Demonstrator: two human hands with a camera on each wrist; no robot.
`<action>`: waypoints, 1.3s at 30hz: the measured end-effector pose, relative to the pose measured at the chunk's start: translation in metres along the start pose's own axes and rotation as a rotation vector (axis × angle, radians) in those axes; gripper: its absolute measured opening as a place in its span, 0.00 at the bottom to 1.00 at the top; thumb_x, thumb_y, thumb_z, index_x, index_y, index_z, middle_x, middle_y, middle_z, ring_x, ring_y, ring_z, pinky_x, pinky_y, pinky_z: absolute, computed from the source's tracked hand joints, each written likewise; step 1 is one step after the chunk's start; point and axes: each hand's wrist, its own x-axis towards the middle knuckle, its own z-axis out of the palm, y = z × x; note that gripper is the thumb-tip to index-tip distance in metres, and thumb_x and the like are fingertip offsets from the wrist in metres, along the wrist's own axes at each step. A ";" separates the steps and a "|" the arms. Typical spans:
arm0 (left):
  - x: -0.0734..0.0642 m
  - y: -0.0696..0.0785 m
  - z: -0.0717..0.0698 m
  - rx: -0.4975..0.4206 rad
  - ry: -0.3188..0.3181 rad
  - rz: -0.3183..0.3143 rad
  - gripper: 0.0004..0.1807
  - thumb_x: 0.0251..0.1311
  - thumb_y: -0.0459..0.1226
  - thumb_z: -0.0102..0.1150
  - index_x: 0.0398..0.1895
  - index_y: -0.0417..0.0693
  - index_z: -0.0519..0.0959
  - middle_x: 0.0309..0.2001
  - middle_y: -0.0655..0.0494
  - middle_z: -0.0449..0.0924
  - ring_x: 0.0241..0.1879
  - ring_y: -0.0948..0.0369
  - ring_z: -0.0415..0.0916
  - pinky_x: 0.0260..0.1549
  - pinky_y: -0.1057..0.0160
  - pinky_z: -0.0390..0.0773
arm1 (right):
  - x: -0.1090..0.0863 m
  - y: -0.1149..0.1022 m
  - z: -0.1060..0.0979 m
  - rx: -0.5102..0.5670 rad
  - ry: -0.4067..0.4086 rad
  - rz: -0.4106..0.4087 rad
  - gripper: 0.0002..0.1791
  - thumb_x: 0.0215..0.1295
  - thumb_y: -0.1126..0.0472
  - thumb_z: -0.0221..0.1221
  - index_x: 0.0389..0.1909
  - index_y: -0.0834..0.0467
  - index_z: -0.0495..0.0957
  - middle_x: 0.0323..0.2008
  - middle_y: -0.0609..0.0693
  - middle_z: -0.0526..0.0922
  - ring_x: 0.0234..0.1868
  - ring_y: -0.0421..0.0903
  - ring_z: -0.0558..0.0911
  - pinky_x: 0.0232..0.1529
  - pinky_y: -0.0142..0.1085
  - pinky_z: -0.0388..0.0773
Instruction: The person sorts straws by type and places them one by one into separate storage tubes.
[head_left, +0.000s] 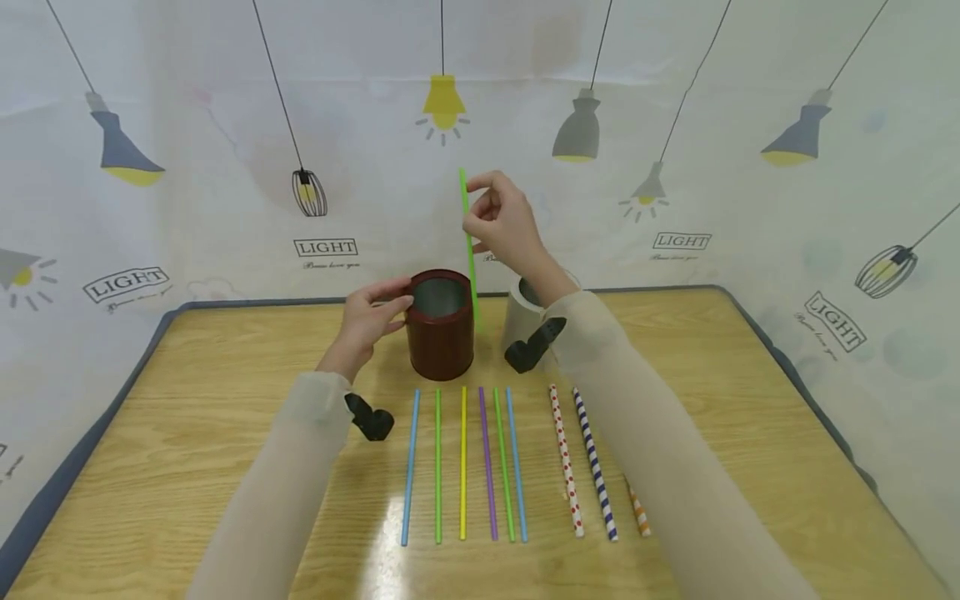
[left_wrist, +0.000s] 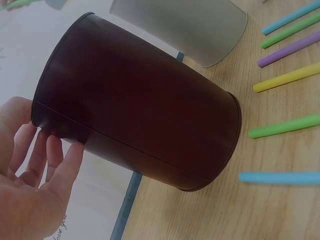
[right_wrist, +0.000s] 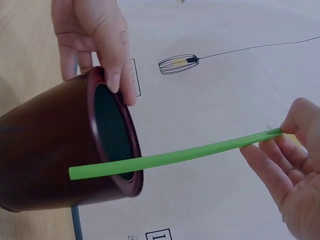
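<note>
My right hand (head_left: 508,223) pinches a green straw (head_left: 472,262) near its upper part and holds it nearly upright. In the right wrist view the free end of the straw (right_wrist: 165,159) passes in front of the rim of a dark red-brown pen holder (right_wrist: 55,145); whether it touches cannot be told. That pen holder (head_left: 441,348) stands on the table, its dark inside visible from above. My left hand (head_left: 363,321) grips its rim at the left side, thumb and fingertips against the edge. Behind my right forearm a white-grey pen holder (head_left: 517,321) is partly hidden.
In front of the holders lies a row of plain straws, among them a yellow straw (head_left: 463,467) and a purple straw (head_left: 488,467). Farther right are a red-dotted straw (head_left: 566,462), a blue-striped straw (head_left: 596,467) and an orange-striped straw (head_left: 640,512), partly covered by my sleeve.
</note>
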 end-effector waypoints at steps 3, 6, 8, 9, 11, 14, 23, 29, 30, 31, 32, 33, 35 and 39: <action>0.000 0.000 0.000 0.001 0.004 0.001 0.21 0.59 0.34 0.59 0.57 0.47 0.75 0.45 0.54 0.71 0.43 0.61 0.75 0.43 0.57 0.77 | 0.003 -0.013 0.002 0.018 0.015 -0.001 0.19 0.55 0.75 0.49 0.50 0.68 0.66 0.26 0.52 0.72 0.24 0.44 0.74 0.24 0.43 0.80; 0.000 -0.001 0.001 -0.004 0.000 -0.003 0.21 0.59 0.34 0.59 0.57 0.47 0.75 0.45 0.54 0.71 0.43 0.62 0.75 0.43 0.57 0.77 | 0.009 -0.016 0.003 0.026 0.033 0.001 0.19 0.56 0.75 0.48 0.51 0.68 0.65 0.26 0.51 0.72 0.23 0.41 0.73 0.25 0.43 0.80; 0.000 -0.002 0.002 -0.007 -0.008 -0.009 0.21 0.59 0.34 0.59 0.57 0.46 0.74 0.45 0.54 0.71 0.42 0.62 0.75 0.44 0.56 0.76 | 0.014 -0.013 0.003 0.034 0.047 0.004 0.20 0.56 0.75 0.48 0.51 0.67 0.65 0.26 0.51 0.72 0.23 0.41 0.73 0.25 0.44 0.80; 0.000 -0.002 0.002 -0.008 -0.010 -0.012 0.21 0.59 0.34 0.59 0.57 0.46 0.74 0.45 0.53 0.71 0.42 0.62 0.75 0.44 0.56 0.76 | 0.018 -0.010 0.003 0.041 0.051 0.003 0.20 0.56 0.75 0.48 0.51 0.67 0.65 0.26 0.51 0.72 0.23 0.42 0.73 0.25 0.44 0.80; -0.001 -0.003 0.002 -0.009 -0.014 -0.013 0.21 0.59 0.34 0.58 0.57 0.45 0.74 0.45 0.53 0.71 0.41 0.63 0.75 0.45 0.55 0.76 | 0.024 -0.002 0.005 0.052 0.048 0.000 0.20 0.56 0.74 0.49 0.52 0.65 0.65 0.26 0.51 0.72 0.24 0.44 0.73 0.25 0.44 0.80; -0.002 -0.003 0.002 -0.013 -0.015 -0.013 0.21 0.59 0.34 0.58 0.58 0.45 0.74 0.46 0.53 0.70 0.41 0.63 0.75 0.44 0.56 0.76 | 0.029 0.012 0.010 0.065 0.038 0.005 0.20 0.57 0.73 0.50 0.52 0.63 0.65 0.27 0.51 0.72 0.25 0.45 0.74 0.26 0.44 0.80; -0.001 -0.002 0.003 -0.021 -0.014 -0.025 0.21 0.59 0.35 0.58 0.57 0.48 0.75 0.47 0.52 0.71 0.45 0.59 0.74 0.43 0.58 0.77 | 0.018 0.045 0.032 0.085 -0.022 0.047 0.18 0.57 0.74 0.50 0.49 0.62 0.65 0.27 0.54 0.72 0.31 0.61 0.75 0.25 0.45 0.80; 0.002 -0.002 0.003 -0.024 -0.010 -0.026 0.21 0.59 0.35 0.59 0.57 0.48 0.74 0.47 0.51 0.70 0.45 0.59 0.74 0.43 0.57 0.77 | 0.010 0.062 0.039 0.097 -0.090 0.117 0.18 0.58 0.75 0.51 0.49 0.62 0.65 0.28 0.55 0.73 0.27 0.52 0.77 0.27 0.43 0.80; 0.002 -0.001 0.003 -0.023 -0.012 -0.025 0.21 0.59 0.35 0.58 0.57 0.47 0.74 0.47 0.51 0.70 0.45 0.59 0.74 0.43 0.57 0.77 | 0.009 0.064 0.039 0.096 -0.101 0.129 0.18 0.58 0.75 0.51 0.49 0.62 0.65 0.28 0.55 0.73 0.27 0.51 0.77 0.28 0.42 0.81; 0.002 -0.001 0.002 -0.026 -0.012 -0.027 0.21 0.59 0.35 0.58 0.57 0.47 0.74 0.47 0.51 0.70 0.45 0.59 0.74 0.43 0.57 0.77 | 0.009 0.066 0.040 0.096 -0.113 0.139 0.18 0.57 0.75 0.51 0.49 0.62 0.65 0.28 0.55 0.74 0.27 0.51 0.78 0.28 0.41 0.81; 0.002 -0.001 0.002 -0.029 -0.012 -0.028 0.21 0.59 0.35 0.58 0.58 0.47 0.74 0.47 0.51 0.70 0.45 0.59 0.74 0.43 0.57 0.77 | 0.008 0.067 0.041 0.094 -0.127 0.147 0.18 0.57 0.75 0.51 0.49 0.62 0.65 0.28 0.55 0.74 0.27 0.51 0.78 0.28 0.41 0.81; 0.001 -0.001 0.002 -0.028 -0.012 -0.028 0.21 0.59 0.34 0.58 0.58 0.47 0.74 0.47 0.51 0.70 0.45 0.59 0.74 0.43 0.57 0.77 | 0.008 0.069 0.042 0.087 -0.143 0.155 0.18 0.57 0.75 0.52 0.49 0.62 0.65 0.28 0.56 0.75 0.27 0.51 0.78 0.28 0.41 0.80; 0.001 0.000 0.001 -0.028 -0.010 -0.027 0.22 0.59 0.34 0.58 0.58 0.46 0.74 0.47 0.51 0.70 0.44 0.60 0.74 0.43 0.57 0.77 | 0.007 0.071 0.044 0.071 -0.184 0.168 0.17 0.58 0.74 0.52 0.48 0.62 0.65 0.28 0.56 0.75 0.26 0.52 0.79 0.28 0.42 0.80; 0.000 0.001 0.001 -0.034 -0.001 -0.025 0.21 0.59 0.34 0.58 0.58 0.46 0.74 0.47 0.51 0.70 0.44 0.60 0.75 0.43 0.57 0.77 | 0.007 0.075 0.048 0.032 -0.263 0.200 0.15 0.59 0.73 0.53 0.46 0.63 0.66 0.28 0.57 0.76 0.27 0.52 0.80 0.28 0.43 0.80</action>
